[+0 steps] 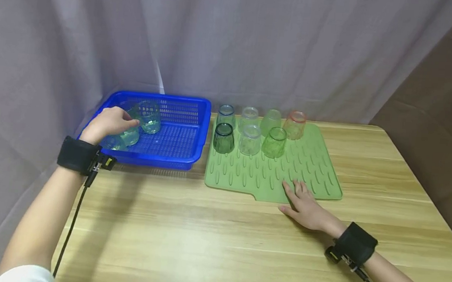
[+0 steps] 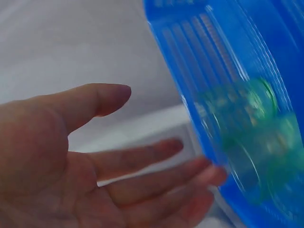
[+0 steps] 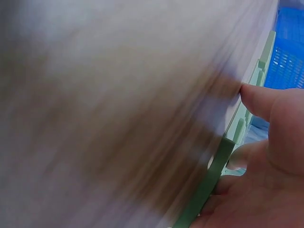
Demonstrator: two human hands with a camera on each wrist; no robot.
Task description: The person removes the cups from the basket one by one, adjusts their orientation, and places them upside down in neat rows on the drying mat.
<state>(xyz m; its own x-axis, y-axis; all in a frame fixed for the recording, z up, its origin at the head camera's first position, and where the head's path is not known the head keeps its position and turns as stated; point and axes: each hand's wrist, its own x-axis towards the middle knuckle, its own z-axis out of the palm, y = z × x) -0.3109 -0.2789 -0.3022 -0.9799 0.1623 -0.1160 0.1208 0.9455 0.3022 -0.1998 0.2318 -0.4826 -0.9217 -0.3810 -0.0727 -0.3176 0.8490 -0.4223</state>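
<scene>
My left hand (image 1: 112,121) reaches over the left side of a blue plastic basket (image 1: 176,139). Several greenish clear glasses (image 1: 149,118) sit in the basket below and beside this hand. In the left wrist view its fingers are spread and relaxed, with the thumb apart, close to the glasses (image 2: 254,156) and the basket's rim; nothing is gripped. My right hand (image 1: 307,210) rests with fingers extended on the front edge of a green drying mat (image 1: 247,177). Its thumb touches the tabletop beside the mat in the right wrist view.
Upside-down glasses stand in two rows on the mat's back left: a dark one (image 1: 224,138), a green one (image 1: 275,143), a red-rimmed one (image 1: 295,126) and clear ones among them. A grey curtain (image 1: 256,47) hangs behind the wooden table (image 1: 187,239).
</scene>
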